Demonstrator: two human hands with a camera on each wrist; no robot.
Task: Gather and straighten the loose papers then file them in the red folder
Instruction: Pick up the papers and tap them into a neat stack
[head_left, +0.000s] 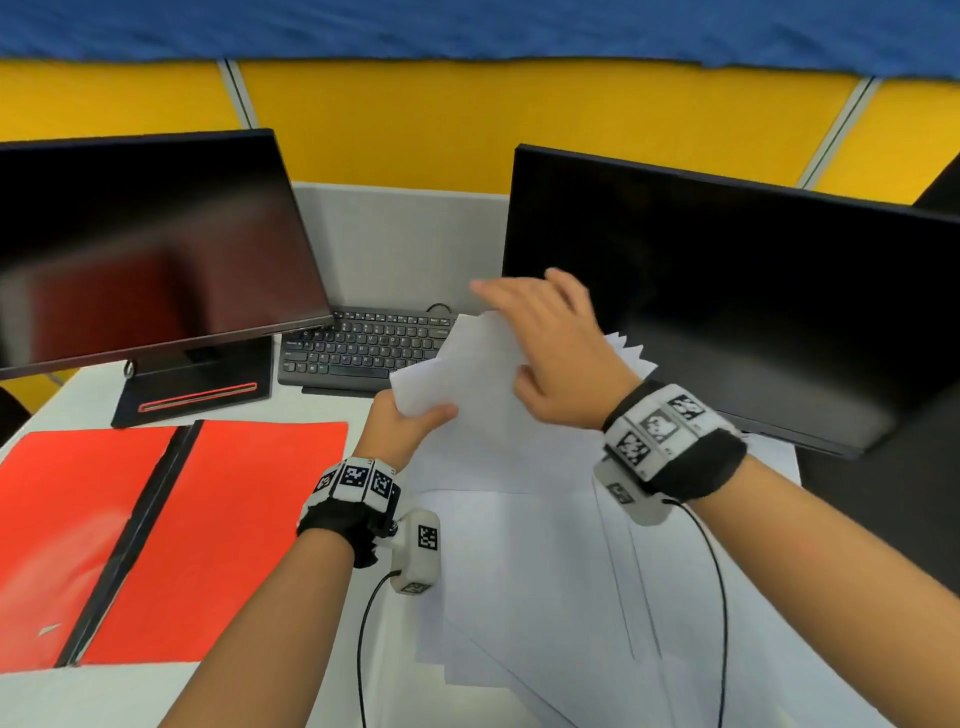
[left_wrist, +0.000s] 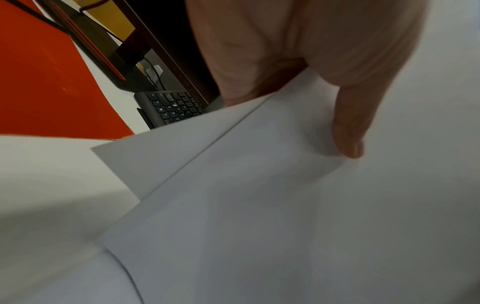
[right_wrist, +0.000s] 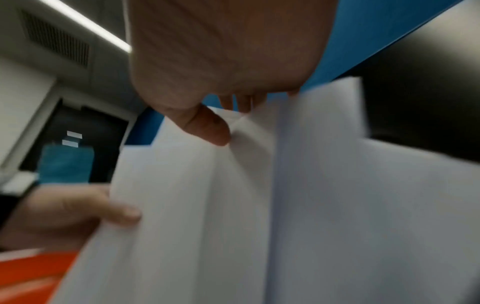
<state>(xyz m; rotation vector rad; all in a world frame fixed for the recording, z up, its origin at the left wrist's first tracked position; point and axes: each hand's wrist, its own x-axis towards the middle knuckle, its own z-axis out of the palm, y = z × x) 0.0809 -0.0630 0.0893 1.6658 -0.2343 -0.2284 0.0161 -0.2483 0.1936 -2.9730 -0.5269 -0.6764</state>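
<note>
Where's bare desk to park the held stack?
Free: the white desk strip between the open red folder and the loose white sheets; a near-left patch below the folder. Crowded: sheets cover the right side up to the right black monitor; the black keyboard fills the back.

I saw a bright red folder (head_left: 234, 519) with a black spine, plain white papers (head_left: 467, 364), a black keyboard (head_left: 358, 348), black monitors (head_left: 727, 291), yellow wall panels (head_left: 467, 119), and black-and-white checkered wristbands (head_left: 660, 431).
</note>
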